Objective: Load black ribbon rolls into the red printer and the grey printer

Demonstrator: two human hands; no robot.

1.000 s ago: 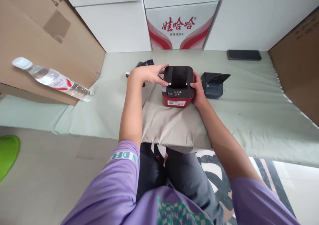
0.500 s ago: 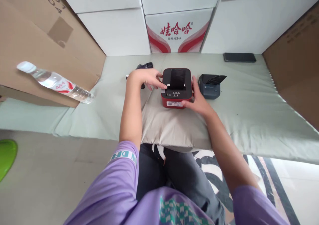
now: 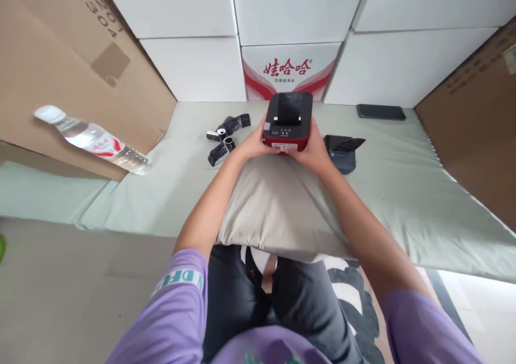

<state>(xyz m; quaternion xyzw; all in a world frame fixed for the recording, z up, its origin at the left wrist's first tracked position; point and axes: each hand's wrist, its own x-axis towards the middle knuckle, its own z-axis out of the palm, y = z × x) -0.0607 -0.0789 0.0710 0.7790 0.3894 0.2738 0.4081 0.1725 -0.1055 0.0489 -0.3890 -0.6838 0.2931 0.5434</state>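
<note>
Stacked white cartons (image 3: pixel 193 68) fill the 12 o'clock field, one printed with red characters (image 3: pixel 291 69); brown corrugated cardboard sheets (image 3: pixel 60 73) lean at 10 and 2 o'clock. A pale green padded mat (image 3: pixel 403 192) spreads below, bearing a beige rectangular cushion (image 3: pixel 278 208) at centre. A clear plastic water bottle (image 3: pixel 92 138) lies at 9 o'clock. The red-and-black boxy label printer (image 3: pixel 287 121) is held above the cushion's far edge, left hand (image 3: pixel 252 146) and right hand (image 3: pixel 312 151) grasping its lower corners, fingers curled beneath. A dark grey small printer (image 3: pixel 342 151) sits just beside at 3 o'clock; black roll scraps (image 3: pixel 226 135) at 9 o'clock; a black flat phone (image 3: pixel 381 112) at 1 o'clock.
</note>
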